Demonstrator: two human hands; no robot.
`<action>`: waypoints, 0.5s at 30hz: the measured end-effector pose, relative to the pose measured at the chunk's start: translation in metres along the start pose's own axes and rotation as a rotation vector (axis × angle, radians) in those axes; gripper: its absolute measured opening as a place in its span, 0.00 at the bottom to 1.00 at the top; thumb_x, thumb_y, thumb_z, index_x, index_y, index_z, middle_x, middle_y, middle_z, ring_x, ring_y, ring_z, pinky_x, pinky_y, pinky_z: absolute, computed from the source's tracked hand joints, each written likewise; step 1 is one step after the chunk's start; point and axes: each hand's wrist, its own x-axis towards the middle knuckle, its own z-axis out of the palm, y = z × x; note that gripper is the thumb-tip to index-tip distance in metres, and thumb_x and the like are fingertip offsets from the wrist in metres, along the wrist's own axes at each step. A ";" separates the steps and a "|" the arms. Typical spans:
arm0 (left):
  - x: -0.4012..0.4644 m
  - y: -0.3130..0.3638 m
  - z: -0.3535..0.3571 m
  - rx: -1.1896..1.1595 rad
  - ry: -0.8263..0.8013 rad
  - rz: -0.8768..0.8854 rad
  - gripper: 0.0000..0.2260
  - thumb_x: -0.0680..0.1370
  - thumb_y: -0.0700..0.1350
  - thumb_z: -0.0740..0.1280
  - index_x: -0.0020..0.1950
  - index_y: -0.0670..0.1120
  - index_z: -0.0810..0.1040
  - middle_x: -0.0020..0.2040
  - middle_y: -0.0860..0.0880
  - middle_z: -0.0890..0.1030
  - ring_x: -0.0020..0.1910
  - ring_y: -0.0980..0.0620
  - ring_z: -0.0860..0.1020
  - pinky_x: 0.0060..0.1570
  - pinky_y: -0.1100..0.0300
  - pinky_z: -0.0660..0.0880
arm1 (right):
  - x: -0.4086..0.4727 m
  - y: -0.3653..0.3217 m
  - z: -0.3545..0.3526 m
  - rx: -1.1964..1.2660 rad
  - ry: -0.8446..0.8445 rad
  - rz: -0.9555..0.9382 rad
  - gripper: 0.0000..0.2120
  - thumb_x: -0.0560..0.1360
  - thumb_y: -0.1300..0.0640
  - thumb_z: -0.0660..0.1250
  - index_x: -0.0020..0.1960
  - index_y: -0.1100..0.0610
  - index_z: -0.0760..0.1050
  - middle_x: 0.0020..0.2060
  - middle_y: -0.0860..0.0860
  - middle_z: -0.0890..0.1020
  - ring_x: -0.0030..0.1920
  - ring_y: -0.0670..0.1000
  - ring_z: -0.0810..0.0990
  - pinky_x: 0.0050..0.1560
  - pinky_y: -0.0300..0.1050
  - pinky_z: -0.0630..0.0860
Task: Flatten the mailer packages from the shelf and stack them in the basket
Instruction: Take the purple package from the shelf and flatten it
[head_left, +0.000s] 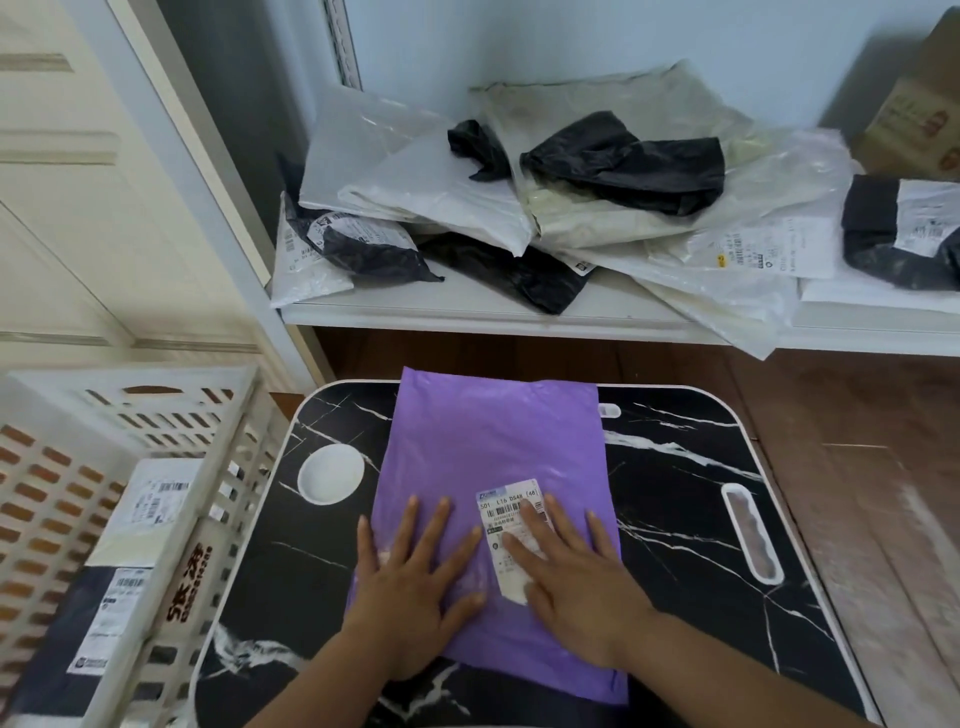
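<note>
My left hand (415, 587) and right hand (571, 587) both lie flat, fingers straight and spread, pressing down on the purple mailer (493, 441) side by side, the two thumbs close but not touching. The mailer lies spread out on the black marbled tray table (701, 493) in front of me, its far edge reaching past the table's rim and its near corner by my right wrist. My right fingers cover part of the white label (511, 512) stuck to the mailer, while my left palm sits on bare purple plastic next to it. A round white recess (331, 474) is set in the table just left of the mailer, and a slot (753, 535) to its right. Beyond the table, the white shelf (467, 312) holds a loose heap of mailers (545, 197), grey, cream and black, crumpled and overlapping, with a cardboard box (919, 114) at the far right. To my left stands the white slatted basket (218, 467), touching the table's edge, with flat mailers (135, 530) stacked inside it, labels facing up.
</note>
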 end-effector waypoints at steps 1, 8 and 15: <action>-0.005 0.001 0.001 0.004 0.004 0.025 0.28 0.78 0.68 0.47 0.76 0.59 0.59 0.74 0.48 0.66 0.73 0.41 0.59 0.62 0.31 0.55 | 0.001 -0.005 0.006 0.016 0.012 0.010 0.24 0.77 0.40 0.52 0.70 0.44 0.66 0.71 0.50 0.71 0.77 0.55 0.51 0.65 0.60 0.55; -0.004 0.005 0.005 -0.019 -0.012 -0.020 0.28 0.78 0.68 0.47 0.74 0.58 0.64 0.73 0.47 0.68 0.72 0.41 0.62 0.61 0.30 0.55 | 0.004 -0.006 0.012 -0.018 -0.051 -0.008 0.31 0.78 0.31 0.46 0.73 0.45 0.66 0.74 0.52 0.66 0.74 0.57 0.60 0.63 0.68 0.56; -0.002 -0.003 -0.016 -0.248 0.138 -0.171 0.31 0.74 0.67 0.59 0.75 0.59 0.60 0.76 0.45 0.60 0.73 0.41 0.60 0.68 0.41 0.60 | 0.007 -0.002 -0.007 0.145 -0.053 0.109 0.46 0.67 0.20 0.44 0.78 0.44 0.48 0.78 0.50 0.46 0.77 0.54 0.44 0.72 0.61 0.45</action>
